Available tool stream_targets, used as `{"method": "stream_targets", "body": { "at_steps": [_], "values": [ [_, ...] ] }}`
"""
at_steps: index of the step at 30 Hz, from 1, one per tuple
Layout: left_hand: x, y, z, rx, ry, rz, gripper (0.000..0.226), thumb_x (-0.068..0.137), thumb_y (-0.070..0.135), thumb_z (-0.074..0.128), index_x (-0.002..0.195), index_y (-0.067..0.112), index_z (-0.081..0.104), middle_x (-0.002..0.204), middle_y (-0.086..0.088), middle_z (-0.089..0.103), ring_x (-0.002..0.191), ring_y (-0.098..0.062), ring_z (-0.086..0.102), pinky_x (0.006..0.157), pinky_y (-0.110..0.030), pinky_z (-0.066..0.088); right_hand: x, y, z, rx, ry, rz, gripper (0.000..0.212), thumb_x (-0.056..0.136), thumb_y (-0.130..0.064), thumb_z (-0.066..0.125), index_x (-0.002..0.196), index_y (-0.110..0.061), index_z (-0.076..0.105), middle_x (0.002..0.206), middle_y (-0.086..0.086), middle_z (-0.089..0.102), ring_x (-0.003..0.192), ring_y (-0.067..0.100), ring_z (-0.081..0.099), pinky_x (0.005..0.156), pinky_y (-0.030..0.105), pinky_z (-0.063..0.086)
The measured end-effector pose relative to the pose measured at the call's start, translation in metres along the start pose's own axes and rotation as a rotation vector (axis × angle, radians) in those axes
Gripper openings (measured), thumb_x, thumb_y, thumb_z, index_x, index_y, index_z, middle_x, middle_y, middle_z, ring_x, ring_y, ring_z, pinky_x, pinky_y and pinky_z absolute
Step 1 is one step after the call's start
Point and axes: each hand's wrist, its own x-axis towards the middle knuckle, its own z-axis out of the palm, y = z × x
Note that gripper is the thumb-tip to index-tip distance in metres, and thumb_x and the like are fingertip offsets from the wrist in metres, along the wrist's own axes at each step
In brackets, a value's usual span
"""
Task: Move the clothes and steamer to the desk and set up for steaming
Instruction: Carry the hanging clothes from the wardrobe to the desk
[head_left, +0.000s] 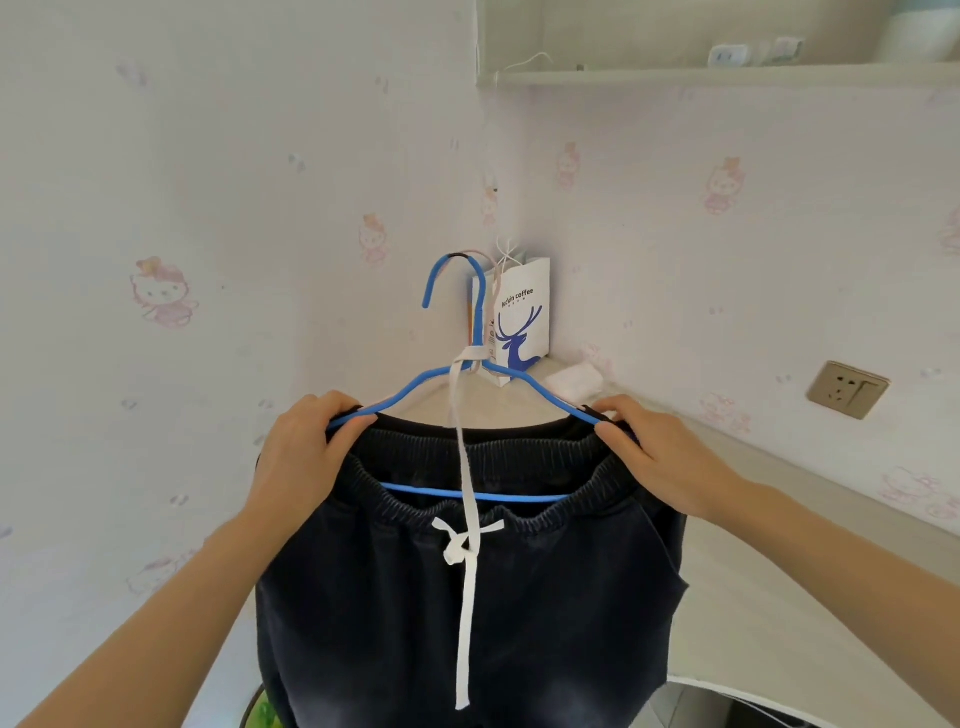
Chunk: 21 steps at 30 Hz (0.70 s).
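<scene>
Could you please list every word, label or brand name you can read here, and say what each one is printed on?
"luckin coffee": on the white paper bag in the corner, above its blue deer logo.
Small line under that brand name: too small to read.
Print on the bag's narrow side panel: blurred, unreadable.
Nothing else carries readable text.

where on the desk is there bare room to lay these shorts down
Best bare patch: the desk strip along the right wall, below the wall socket, from the white packet toward you. A smaller patch lies between the hanger and the paper bag. The corner itself is crowded by the paper bag and white packet.
</scene>
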Motion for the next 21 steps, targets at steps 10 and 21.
{"method": "stream_targets", "body": {
  "at_steps": [10,21],
  "values": [
    [0.065,-0.022,0.039,0.019,-0.049,-0.015,0.011,0.092,0.031,0.058,0.092,0.02,0.063,0.079,0.003,0.062,0.076,-0.016,0.057,0.067,-0.03,0.046,0.068,0.022,0.008,-0.156,0.021,-0.023,0.026,0.099,-0.043,0.031,0.087,-0.025,0.046,0.073,-0.006,0.056,0.065,0.016,0.054,0.064,0.037,0.047],
    [0.201,-0.035,0.086,0.028,-0.027,-0.05,0.014,0.091,0.04,0.057,0.089,0.027,0.064,0.075,0.008,0.063,0.072,-0.017,0.057,0.064,-0.035,0.047,0.219,0.065,-0.014,-0.24,0.141,-0.063,0.034,0.098,-0.044,0.034,0.094,-0.018,0.056,0.082,0.001,0.064,0.072,0.027,0.058,0.069,0.038,0.044]
  ]
}}
